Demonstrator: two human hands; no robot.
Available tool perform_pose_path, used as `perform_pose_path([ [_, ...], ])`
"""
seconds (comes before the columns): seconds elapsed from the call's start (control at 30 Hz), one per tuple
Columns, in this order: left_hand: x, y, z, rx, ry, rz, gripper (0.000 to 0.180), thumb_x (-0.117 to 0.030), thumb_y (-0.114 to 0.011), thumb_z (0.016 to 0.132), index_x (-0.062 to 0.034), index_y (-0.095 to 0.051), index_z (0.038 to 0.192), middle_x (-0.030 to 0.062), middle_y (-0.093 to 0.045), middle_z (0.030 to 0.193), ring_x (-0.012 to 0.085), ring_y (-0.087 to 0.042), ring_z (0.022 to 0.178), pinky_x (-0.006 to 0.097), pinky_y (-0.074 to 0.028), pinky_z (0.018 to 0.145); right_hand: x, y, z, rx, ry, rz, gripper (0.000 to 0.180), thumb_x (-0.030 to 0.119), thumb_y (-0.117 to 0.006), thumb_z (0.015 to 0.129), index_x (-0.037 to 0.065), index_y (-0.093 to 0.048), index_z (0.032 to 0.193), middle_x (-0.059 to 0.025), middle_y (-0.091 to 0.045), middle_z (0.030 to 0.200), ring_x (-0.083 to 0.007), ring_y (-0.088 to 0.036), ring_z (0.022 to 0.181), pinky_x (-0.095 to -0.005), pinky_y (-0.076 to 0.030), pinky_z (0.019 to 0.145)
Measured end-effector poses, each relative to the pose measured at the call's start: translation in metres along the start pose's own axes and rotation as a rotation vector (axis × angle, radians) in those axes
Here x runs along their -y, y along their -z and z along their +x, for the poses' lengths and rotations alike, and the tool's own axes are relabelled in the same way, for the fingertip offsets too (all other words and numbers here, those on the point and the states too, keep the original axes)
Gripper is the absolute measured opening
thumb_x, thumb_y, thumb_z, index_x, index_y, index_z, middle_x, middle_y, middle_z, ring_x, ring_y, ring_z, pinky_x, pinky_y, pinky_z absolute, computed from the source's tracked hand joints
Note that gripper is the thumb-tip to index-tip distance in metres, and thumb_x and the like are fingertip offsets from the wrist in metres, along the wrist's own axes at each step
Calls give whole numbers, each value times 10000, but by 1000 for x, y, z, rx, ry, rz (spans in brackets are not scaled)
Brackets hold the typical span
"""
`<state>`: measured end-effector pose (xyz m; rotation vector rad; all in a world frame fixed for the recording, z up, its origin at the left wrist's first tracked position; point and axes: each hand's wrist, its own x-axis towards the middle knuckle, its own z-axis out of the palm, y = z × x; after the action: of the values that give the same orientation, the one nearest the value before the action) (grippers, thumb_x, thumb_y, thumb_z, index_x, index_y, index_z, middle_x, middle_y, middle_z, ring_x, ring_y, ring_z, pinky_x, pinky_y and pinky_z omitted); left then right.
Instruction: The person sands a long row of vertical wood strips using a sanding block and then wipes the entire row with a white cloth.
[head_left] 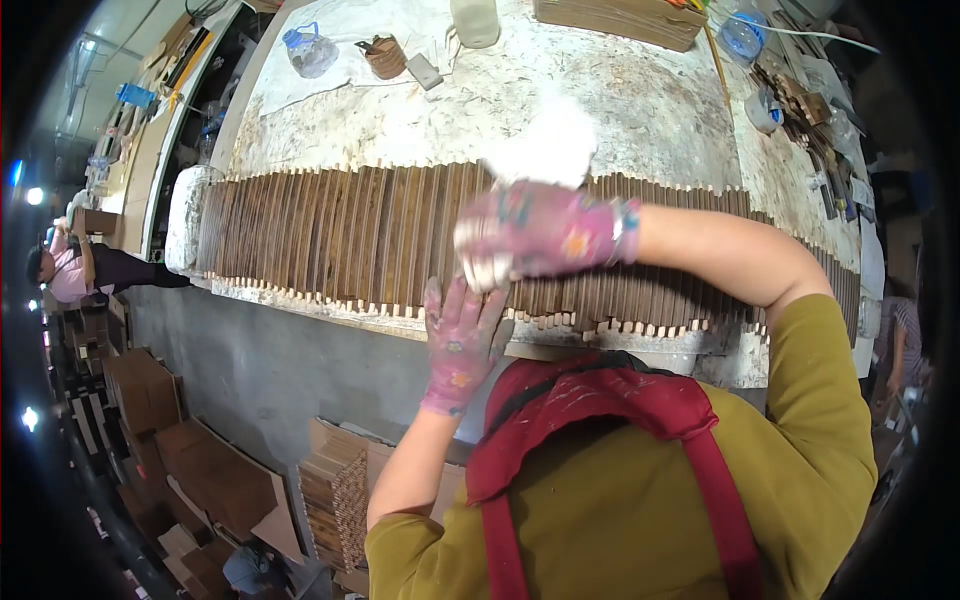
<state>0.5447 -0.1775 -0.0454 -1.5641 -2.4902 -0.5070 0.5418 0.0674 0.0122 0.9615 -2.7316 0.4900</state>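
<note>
A long row of brown wooden slats (385, 225) with pale peg-like ends lies side by side across the table. My left hand (460, 345), in a pinkish-purple flowered glove, rests with stretched fingers at the near ends of the slats. Over the middle of the row, my right hand (545, 228) wears a matching glove and is blurred by motion. Its fingers are closed around a whitish wad (488, 271) that looks like a cloth. Just beyond that hand lies a bright white heap (550, 145), too washed out to name.
The stained white table (640, 110) carries a plastic jug (310, 52), a brown container (383, 57), a pale bottle (475, 22) and a cardboard box (620, 20). Loose wood pieces (800, 100) lie at far right. Stacked slats (335, 490) and cartons stand below left. Another person (75, 270) is at far left.
</note>
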Motion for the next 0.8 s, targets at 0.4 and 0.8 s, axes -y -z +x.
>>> perform_pose_path([
  [0.4, 8, -14, 1, -68, -48, -8, 584, -229, -758, 744, -136, -576, 1291, 82, -487, 1404, 303, -416, 1331, 566, -308, 1083, -35, 1, 31, 214, -303, -127, 380, 281, -672, 875, 189, -602, 1238, -100, -547, 1366, -266, -598, 1166, -369, -547, 919],
  [0.8, 6, -21, -3, -140, -30, 21, 439, -265, -683, 814, -143, -616, 1231, 64, -539, 1357, 276, -444, 1319, 543, -309, 1100, -60, -1, 46, 291, -640, -227, 240, 209, -669, 830, 109, -635, 1045, -116, -593, 1097, -261, -633, 958, -383, -564, 742],
])
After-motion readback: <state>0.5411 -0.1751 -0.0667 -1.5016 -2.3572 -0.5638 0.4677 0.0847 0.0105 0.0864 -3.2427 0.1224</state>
